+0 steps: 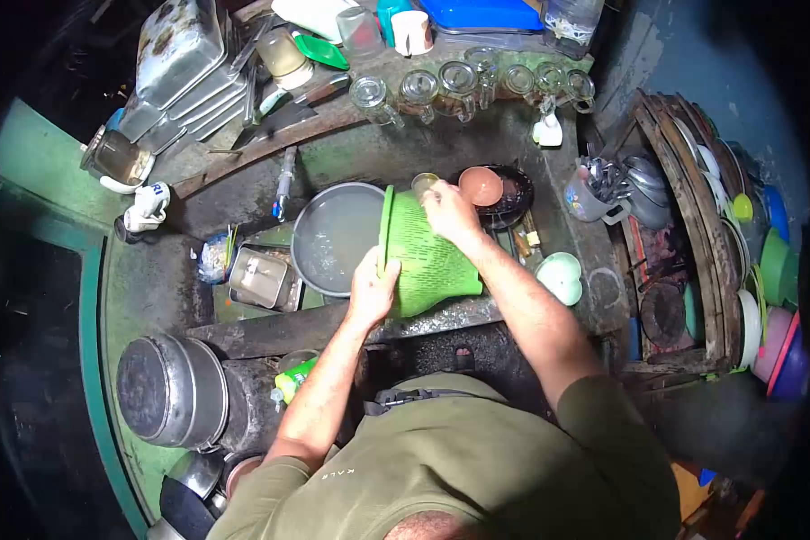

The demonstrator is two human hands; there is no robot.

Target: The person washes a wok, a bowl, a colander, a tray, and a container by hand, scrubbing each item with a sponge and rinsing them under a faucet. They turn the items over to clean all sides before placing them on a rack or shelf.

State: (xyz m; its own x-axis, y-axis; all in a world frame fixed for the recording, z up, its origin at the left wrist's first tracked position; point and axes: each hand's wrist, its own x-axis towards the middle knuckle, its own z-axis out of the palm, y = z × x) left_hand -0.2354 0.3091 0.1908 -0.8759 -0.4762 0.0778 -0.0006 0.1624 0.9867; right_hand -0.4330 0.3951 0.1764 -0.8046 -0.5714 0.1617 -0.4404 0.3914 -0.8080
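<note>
A green slotted plastic basket is tilted on its side over the sink, its rim facing left. My left hand is closed on the near part of that rim, thumb on the outside. Against the basket's far upper side rests my right hand, its fingers bent together; whatever they hold is hidden. Just beyond those fingers is a small glass cup. To the left of the basket stands a grey basin of cloudy water. An orange-brown bowl sits in a dark pan to the right.
Several glass mugs line the ledge behind the sink. Stacked metal trays stand at back left. A light-green bowl and a cutlery container are on the right, before a wooden dish rack. A large pot sits at lower left.
</note>
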